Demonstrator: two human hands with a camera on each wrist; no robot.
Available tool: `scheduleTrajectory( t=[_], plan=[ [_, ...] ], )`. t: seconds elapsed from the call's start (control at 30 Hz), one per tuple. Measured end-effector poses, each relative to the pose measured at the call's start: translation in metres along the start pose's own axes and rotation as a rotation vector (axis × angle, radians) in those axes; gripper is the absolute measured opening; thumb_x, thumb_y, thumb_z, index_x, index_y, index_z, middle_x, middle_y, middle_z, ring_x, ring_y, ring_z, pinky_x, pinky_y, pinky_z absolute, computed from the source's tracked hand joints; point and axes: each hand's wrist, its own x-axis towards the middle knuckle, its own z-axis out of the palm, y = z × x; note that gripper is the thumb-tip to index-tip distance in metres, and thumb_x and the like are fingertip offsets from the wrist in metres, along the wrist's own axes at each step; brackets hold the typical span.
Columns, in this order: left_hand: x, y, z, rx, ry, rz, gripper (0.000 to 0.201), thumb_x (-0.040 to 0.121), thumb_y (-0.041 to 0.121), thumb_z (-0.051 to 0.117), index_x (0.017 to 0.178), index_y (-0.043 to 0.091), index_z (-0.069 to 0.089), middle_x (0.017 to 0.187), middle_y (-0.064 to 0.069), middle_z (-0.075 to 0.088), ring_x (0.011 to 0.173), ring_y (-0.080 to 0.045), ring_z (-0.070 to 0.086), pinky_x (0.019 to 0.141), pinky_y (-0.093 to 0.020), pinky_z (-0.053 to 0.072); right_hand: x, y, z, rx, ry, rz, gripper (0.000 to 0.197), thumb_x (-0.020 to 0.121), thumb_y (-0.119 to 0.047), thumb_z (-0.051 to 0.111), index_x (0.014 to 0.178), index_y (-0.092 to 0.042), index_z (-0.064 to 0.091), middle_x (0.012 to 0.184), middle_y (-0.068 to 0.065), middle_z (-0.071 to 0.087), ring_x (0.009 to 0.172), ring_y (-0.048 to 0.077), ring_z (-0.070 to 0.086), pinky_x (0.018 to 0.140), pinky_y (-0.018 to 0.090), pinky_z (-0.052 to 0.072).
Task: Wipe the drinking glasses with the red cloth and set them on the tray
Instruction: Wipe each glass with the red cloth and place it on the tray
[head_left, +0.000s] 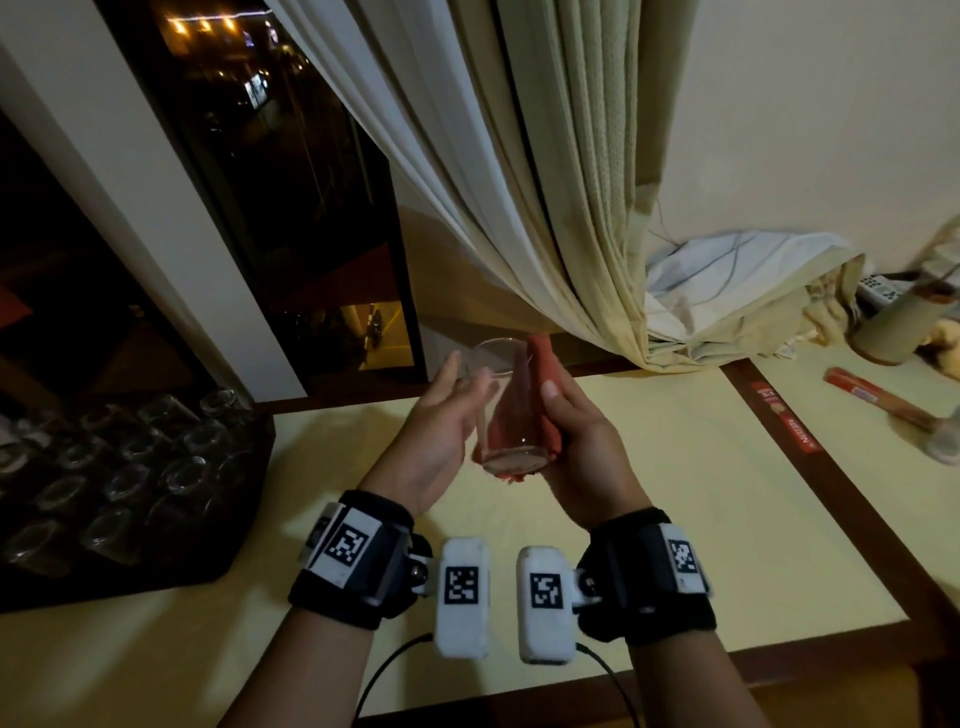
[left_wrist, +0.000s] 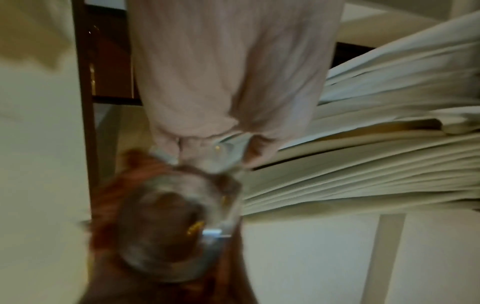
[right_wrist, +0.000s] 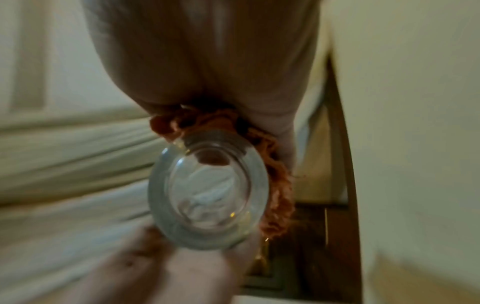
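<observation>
While glass (head_left: 506, 402) sat mid-frame above desk (head_left: 701, 493), held between both palms: left hand (head_left: 441, 431) grip loose, fingers near straight against glass side; right hand (head_left: 576, 441) pressed red cloth (head_left: 545, 379) to other side, thumb over it. Risks, my read: no curled hold, smooth wall, so glass could slip and drop onto desk; cloth could bunch. Tray (head_left: 171, 566) sat lower left, dark, full of glasses (head_left: 130, 467), little spare room. Curtain (head_left: 545, 182) upper centre, night window (head_left: 234, 156) upper left.

Clear drinking glass (head_left: 506, 405) against red terry cloth (head_left: 545, 400). Pale-yellow tabletop (head_left: 675, 519), dark-brown wood edging. Black tray (head_left: 228, 540) left, clear glasses on it. Far: cream ribbed curtain (head_left: 545, 182). Black wristbands (head_left: 358, 561), black-white square markers.
</observation>
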Motion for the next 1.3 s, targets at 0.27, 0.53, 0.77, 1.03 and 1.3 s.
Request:
scheduleTrajectory(
  t=[0.27,0.53,0.77,1.03,1.3],
  plan=[
    [-0.001,0.003,0.003,-0.058,-0.098,0.046,0.052,0.085,0.046,0.060,0.132,0.025,0.054,0.121,-0.002,0.072,0.113,-0.017,0.068,0.094,-0.037,0.057,-0.001,-0.006,0.002,0.157,-0.116,0.008,0.054,0.100,-0.027,0.043,0.152,-0.013,0.041,0.147,0.022,0.051,0.125,0.037,0.058,0.087,0.042,0.056],
    [0.013,-0.001,0.009,0.080,-0.002,0.034,0.081,0.090,0.044,0.068,0.155,0.038,0.020,0.134,0.002,0.059,0.116,-0.021,0.063,0.094,-0.046,0.056,0.007,-0.007,-0.001,-0.086,-0.001,-0.007,0.047,0.105,-0.021,0.044,0.152,-0.029,0.043,0.142,0.006,0.060,0.120,0.026,0.065,0.083,0.039,0.059],
    [0.016,0.000,0.001,0.054,-0.028,0.005,0.097,0.073,0.069,0.068,0.156,0.032,0.031,0.153,-0.003,0.049,0.141,-0.026,0.046,0.116,-0.057,0.034,0.011,-0.008,-0.005,-0.031,0.006,-0.009,0.048,0.101,-0.028,0.047,0.148,-0.027,0.048,0.136,0.015,0.063,0.113,0.034,0.066,0.077,0.041,0.056],
    [0.019,-0.002,0.007,0.028,-0.079,0.075,0.092,0.079,0.062,0.066,0.157,0.037,0.025,0.149,0.001,0.051,0.125,-0.022,0.059,0.100,-0.045,0.052,0.015,-0.009,-0.006,0.060,-0.066,-0.003,0.048,0.103,-0.028,0.043,0.150,-0.017,0.046,0.142,0.019,0.058,0.124,0.039,0.060,0.088,0.045,0.056],
    [0.025,0.003,0.007,0.072,-0.018,0.043,0.091,0.088,0.046,0.064,0.159,0.037,0.007,0.148,0.002,0.049,0.126,-0.019,0.053,0.094,-0.040,0.051,0.019,-0.013,-0.002,-0.216,0.000,-0.052,0.047,0.104,-0.023,0.047,0.148,-0.041,0.045,0.135,0.003,0.065,0.110,0.030,0.068,0.065,0.033,0.056]
  ],
)
